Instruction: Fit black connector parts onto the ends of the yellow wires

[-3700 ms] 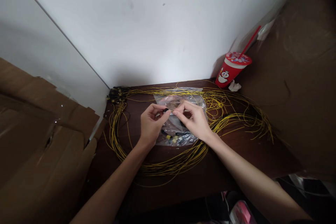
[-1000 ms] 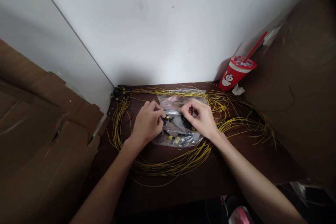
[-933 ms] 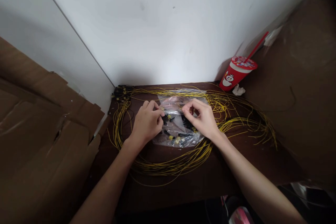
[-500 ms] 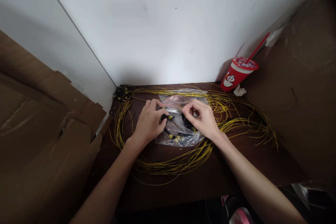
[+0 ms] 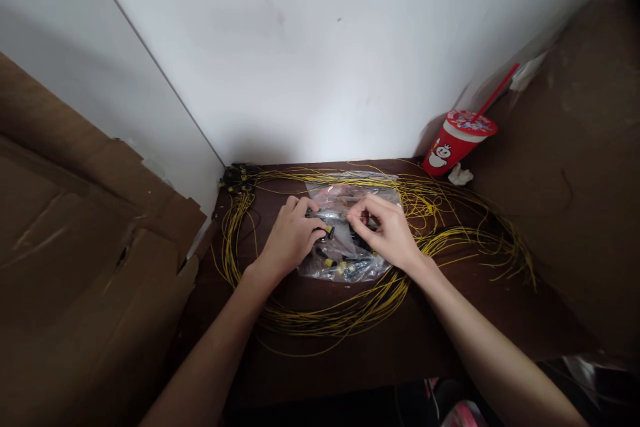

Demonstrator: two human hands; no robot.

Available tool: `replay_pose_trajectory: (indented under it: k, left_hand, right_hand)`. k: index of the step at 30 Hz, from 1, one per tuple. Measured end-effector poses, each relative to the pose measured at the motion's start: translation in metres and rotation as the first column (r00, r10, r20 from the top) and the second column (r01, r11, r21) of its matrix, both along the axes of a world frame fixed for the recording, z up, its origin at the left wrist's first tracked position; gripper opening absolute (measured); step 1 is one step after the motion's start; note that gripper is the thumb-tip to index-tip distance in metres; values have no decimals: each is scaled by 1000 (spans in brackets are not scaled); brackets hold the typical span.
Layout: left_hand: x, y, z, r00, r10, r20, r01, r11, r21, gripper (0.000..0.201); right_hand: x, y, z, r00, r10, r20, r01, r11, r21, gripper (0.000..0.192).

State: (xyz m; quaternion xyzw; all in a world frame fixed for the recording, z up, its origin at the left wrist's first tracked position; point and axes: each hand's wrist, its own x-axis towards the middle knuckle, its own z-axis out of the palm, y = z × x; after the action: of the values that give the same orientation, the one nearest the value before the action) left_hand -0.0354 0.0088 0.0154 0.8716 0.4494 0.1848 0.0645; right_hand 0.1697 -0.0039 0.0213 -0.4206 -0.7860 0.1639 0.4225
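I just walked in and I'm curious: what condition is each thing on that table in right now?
left hand: closed, pinching a small black part over the bag
right hand: closed, pinching a thin yellow wire end
plastic bag: lying flat, crumpled, black and yellow parts inside
yellow wires: coiled loosely on the table
red cup: upright, lidded, straw in
tissue: crumpled beside the cup

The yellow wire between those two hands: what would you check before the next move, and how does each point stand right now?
1. Left hand pinches a small black connector: ok.
2. Right hand pinches the yellow wire end: ok.
3. Wire seated in the connector: cannot tell, too small.
4. Plastic bag of spare parts lies under the hands: ok.
5. Wire coils lie loose and tangled on the table: not ok.
6. Red cup stands apart, at the far corner: ok.
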Motion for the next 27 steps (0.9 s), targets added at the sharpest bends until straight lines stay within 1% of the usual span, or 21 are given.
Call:
replay_pose_trajectory:
  k: [5,7,12,17,21,27]
  left_hand:
    - [-5,4,0,995,-96,43,98,994,-58,18]
    - [-6,6,0,993,-110,52,113,992,-62,19]
    - [-7,8,0,995,-98,15,98,995,-7,23]
    - [-9,10,-1,997,-72,-33,73,997,31,16]
    - [-9,9,-1,995,-68,-76,72,996,52,16]
    - [-7,8,-2,996,-74,-45,77,994,72,11]
  right_hand:
    - [2,1,0,1000,4,6,-4,1000,11,11]
    - [3,1,0,1000,0,3,0,1000,12,11]
    - [4,2,0,1000,0,6,0,1000,20,11]
    - [3,0,1,1000,13,19,-13,1000,16,11]
    - [2,0,0,999,31,22,-31,1000,-1,11]
    - [1,0,-1,998,56,37,-55,998,-31,12]
